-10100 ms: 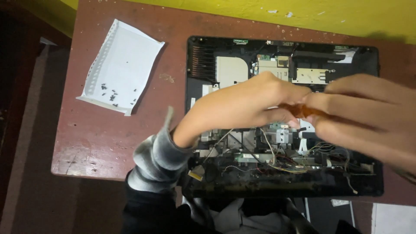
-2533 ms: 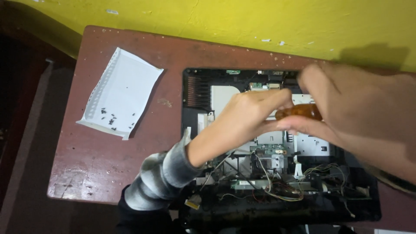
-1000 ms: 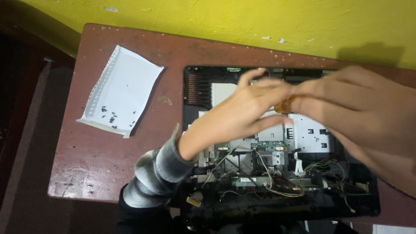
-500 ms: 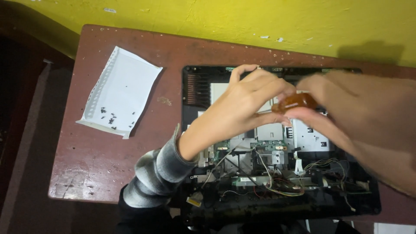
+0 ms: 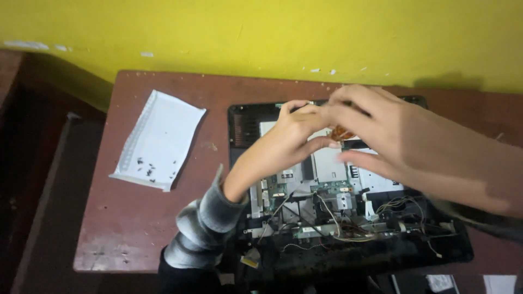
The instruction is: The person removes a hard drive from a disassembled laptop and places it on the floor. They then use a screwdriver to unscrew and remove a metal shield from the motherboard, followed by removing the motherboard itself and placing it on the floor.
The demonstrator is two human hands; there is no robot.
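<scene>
While both hands (image 5: 327, 128) meet over the opened device (image 5: 348, 218), they pinch an orange-handled tool (image 5: 341, 132).

A worn reddish-brown table (image 5: 136, 228) stands against a chipped yellow wall (image 5: 261, 32).

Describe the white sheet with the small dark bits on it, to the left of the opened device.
The white sheet lies flat on the reddish-brown table, left of the opened black device and apart from it. It looks like paper or thin padded plastic, roughly rectangular and set at a slant, with a ridged strip along its left edge and slightly curled corners. A cluster of small dark bits, perhaps screws, sits near its lower end. Neither hand touches it.
</scene>
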